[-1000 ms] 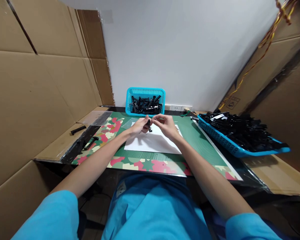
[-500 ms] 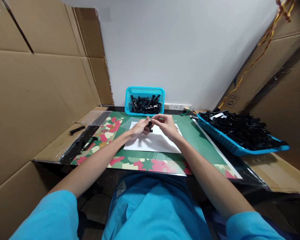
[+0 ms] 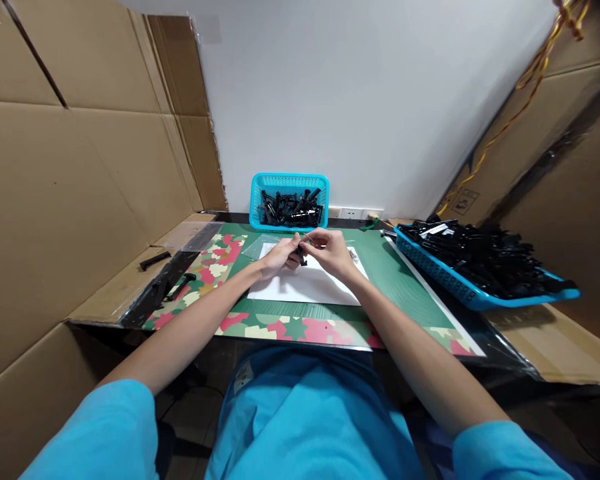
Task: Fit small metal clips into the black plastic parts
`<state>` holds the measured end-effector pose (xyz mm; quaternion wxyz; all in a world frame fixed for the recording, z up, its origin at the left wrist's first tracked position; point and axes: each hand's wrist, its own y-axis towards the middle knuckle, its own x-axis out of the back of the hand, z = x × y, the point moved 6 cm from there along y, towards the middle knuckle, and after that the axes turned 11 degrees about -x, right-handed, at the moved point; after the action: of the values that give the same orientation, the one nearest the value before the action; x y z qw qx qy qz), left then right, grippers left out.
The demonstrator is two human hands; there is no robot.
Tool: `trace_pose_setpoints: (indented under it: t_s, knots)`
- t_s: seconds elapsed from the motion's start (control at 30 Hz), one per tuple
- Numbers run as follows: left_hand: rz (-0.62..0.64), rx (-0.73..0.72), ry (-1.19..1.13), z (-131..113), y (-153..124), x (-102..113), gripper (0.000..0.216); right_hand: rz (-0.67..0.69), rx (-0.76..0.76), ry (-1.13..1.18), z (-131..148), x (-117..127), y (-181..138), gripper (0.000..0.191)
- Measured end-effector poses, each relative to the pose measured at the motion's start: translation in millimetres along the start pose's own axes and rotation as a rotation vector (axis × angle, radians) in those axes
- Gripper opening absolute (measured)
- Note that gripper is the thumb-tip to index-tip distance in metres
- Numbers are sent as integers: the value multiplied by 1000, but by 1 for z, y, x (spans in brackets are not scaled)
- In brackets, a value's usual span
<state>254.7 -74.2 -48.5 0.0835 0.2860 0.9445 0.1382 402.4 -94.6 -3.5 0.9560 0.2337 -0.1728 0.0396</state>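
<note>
My left hand [image 3: 280, 255] and my right hand [image 3: 330, 251] meet above a white sheet [image 3: 307, 283] on the green mat [image 3: 395, 273]. Between their fingertips is a small black plastic part [image 3: 301, 255], held upright. Left-hand fingers pinch the part from the left. My right hand's fingers are curled and pinched at its top, where a thin pin-like piece shows; I cannot make it out clearly.
A small blue basket [image 3: 289, 200] of black parts stands at the back by the wall. A long blue tray [image 3: 473, 270] heaped with black parts lies at the right. A clear bag [image 3: 260, 245] and loose black parts [image 3: 173, 287] lie at the left. Cardboard walls stand on both sides.
My hands have stayed together over the white sheet. The right hand's fingers have closed in toward the top of the black part.
</note>
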Motion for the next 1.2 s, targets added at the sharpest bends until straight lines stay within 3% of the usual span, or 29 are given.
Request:
trace_pose_setpoints:
  t_s: [0.2,0.7,0.8,1.0,1.2]
  knots:
    - [-14,12,22,3,1,1,72,-10,44,-25,2,-1,-3,26]
    - [-131,-96,-108,-2,8,14,62,92,28,25,18,-1,-7,52]
    - [-155,-102,-106,-4,8,14,62,13,78,-80,20,2,-8,48]
    - [-159,-135,-113,-7,7,13,59,-175,195,-420,16,3,-16,18]
    - [-158,-156,-3,-6,10,16,57,-185,175,-601,9,2,-13,19]
